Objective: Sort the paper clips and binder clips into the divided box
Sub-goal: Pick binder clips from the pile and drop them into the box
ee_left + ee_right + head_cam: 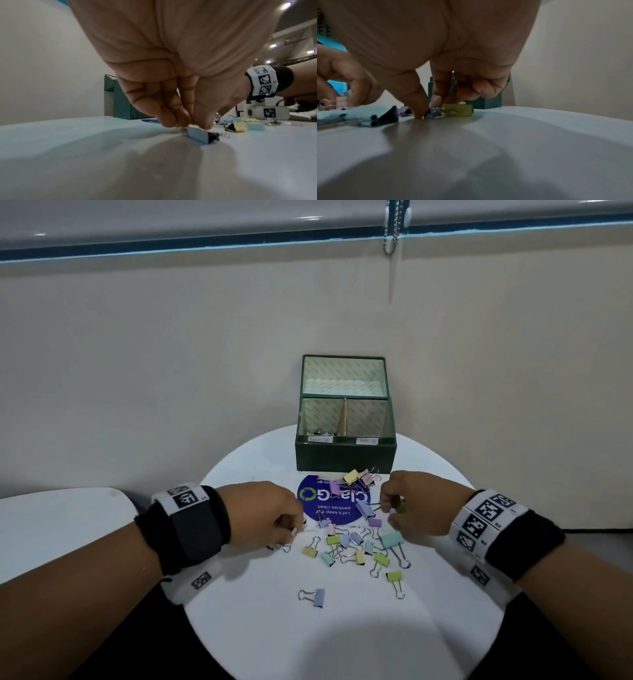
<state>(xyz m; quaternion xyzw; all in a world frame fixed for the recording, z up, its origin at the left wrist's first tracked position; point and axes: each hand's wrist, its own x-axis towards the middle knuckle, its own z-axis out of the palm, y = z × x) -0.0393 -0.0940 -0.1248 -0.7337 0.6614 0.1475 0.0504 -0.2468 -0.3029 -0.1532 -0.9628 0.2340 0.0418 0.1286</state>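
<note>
The box (345, 455) at twelve o'clock is dark green outside, its lining pale with green dashes. Binder clips (356, 542) are pastel: yellow, green, blue, lilac, pink. The sticker (334, 501) is deep blue with white lettering. The table (308, 638) is white. Wristbands (486, 518) at three and nine o'clock carry black-and-white square codes.

Both forearms reach forward from the bottom corners of the head view, each wrist wrapped in a black band with white marker tags. The left hand (263, 513) is palm down, knuckles up, its fingers (169, 115) bunched together and pointing downward, tips meeting the thumb in a pinch at the surface. The right hand (419, 501) is also palm down with fingers curled under; in its wrist view the thumb (418, 102) points straight down, tip touching the surface, while the other fingertips (481, 88) curl toward the palm.
</note>
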